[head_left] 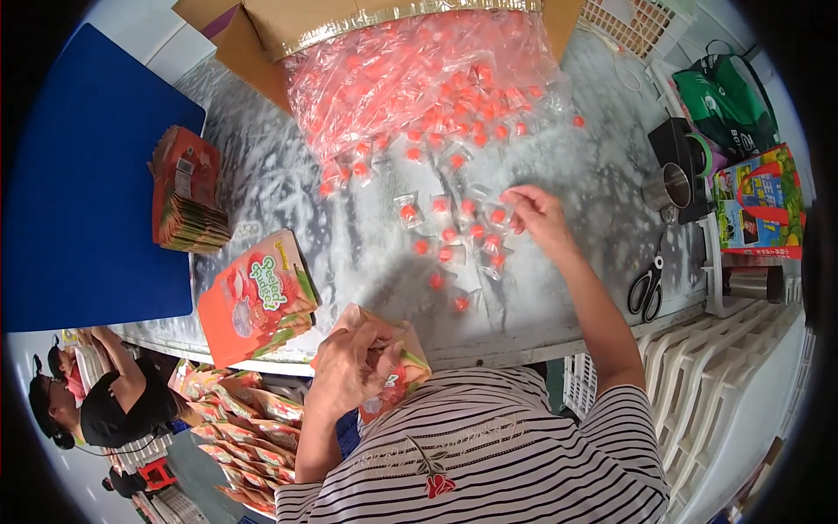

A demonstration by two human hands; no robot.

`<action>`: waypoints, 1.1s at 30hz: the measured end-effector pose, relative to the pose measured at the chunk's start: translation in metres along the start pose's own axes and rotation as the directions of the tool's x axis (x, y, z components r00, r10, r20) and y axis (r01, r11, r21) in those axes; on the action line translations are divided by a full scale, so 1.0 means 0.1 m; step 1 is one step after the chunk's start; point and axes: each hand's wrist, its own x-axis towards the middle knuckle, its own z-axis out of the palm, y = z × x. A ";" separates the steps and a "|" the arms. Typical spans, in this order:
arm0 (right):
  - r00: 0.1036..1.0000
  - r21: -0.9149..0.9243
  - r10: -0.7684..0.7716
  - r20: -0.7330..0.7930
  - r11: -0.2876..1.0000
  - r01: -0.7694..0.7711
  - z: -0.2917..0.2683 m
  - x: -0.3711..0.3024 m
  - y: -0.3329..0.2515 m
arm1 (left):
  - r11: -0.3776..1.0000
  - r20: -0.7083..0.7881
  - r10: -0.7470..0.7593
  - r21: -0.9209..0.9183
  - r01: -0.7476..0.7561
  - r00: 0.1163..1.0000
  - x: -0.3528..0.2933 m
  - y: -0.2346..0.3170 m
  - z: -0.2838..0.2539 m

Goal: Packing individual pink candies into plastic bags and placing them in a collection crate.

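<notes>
My left hand [358, 362] is closed around a red-orange printed pouch [408, 371], held against my body at the table's front edge. The pouch's mouth is partly hidden by my fingers. Over the table, my right hand [539, 218] is reaching in from the right with its fingers slightly apart. Just beyond its fingertips lies a clear-wrapped red candy [498, 215], and I see nothing between the fingers. Several similar wrapped candies [449, 235] are scattered to its left. Farther back, many more spill from a large clear plastic bag [367, 79] in a cardboard box [253, 52].
Flat pouches [257, 297] lie left of my left hand, with another stack [188, 188] by a blue panel [96, 175]. Filled-looking pouches [249, 428] stand below left. Black scissors [647, 293] and a metal cup [668, 186] are at right, above white crates [716, 375]. People work far left.
</notes>
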 end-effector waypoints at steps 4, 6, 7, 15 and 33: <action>0.981 -0.117 -0.079 -0.179 0.991 0.059 -0.23 -0.09 0.09 | 0.999 -0.037 -0.043 -0.026 0.042 0.998 -0.09 -0.05 -0.03; 0.972 -0.154 -0.099 -0.214 0.986 0.066 -0.27 -0.15 0.07 | 0.998 -0.063 -0.049 -0.033 0.047 0.997 -0.12 -0.10 -0.04; 0.971 -0.174 -0.111 -0.210 0.982 0.074 -0.28 -0.19 0.07 | 0.998 -0.065 -0.056 -0.038 0.054 0.996 -0.14 -0.11 -0.04; 0.934 -0.385 -0.327 -0.147 0.888 0.251 -0.12 -0.32 0.10 | 0.992 -0.059 -0.099 -0.086 0.093 0.993 -0.15 -0.16 -0.06; 0.772 -0.801 -0.433 0.465 0.165 0.575 0.45 -0.20 0.07 | 1.000 -0.073 -0.012 -0.015 0.011 0.997 -0.18 -0.21 -0.04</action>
